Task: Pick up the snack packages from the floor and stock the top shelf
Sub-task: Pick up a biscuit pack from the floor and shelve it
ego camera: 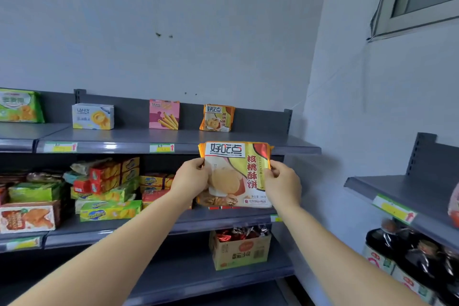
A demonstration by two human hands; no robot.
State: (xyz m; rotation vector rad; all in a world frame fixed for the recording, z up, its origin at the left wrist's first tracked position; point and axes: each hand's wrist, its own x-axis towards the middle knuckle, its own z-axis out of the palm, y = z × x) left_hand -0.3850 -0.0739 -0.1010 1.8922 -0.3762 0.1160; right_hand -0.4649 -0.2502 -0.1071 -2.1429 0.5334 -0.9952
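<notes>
From my remote seat: both hands lift a stack of snack packages [236, 174] in front of the store shelving, just below the front rail of the top shelf [139, 135]. The left hand [191, 176] pinches the stack's left edge and the right hand [283, 181] pinches its right edge, fingers curled round the foil.

The risks I see from here come mostly from the grip. The wrappers look slick and are held by their side edges only, so a loosened pinch could let the middle ones slide out and drop. The corners already fan apart at 11 o'clock on the stack. On the way up, the bottom edge may catch the shelf's front rail. Pushed in too hard, the stack could topple the matching orange packet [217, 118], which stands upright at 12 o'clock from my hands.

By my count, two hands hold one stack. It has several packets, but the number is not readable from the fanned edges. Four products stand on the top shelf, one of each. Besides the orange packet there is a pink box [164, 114] at 11 o'clock, then a white box [93, 117] and a green pack [19, 107] towards 10 o'clock. Two price tags [162, 148] show on its rail.
</notes>
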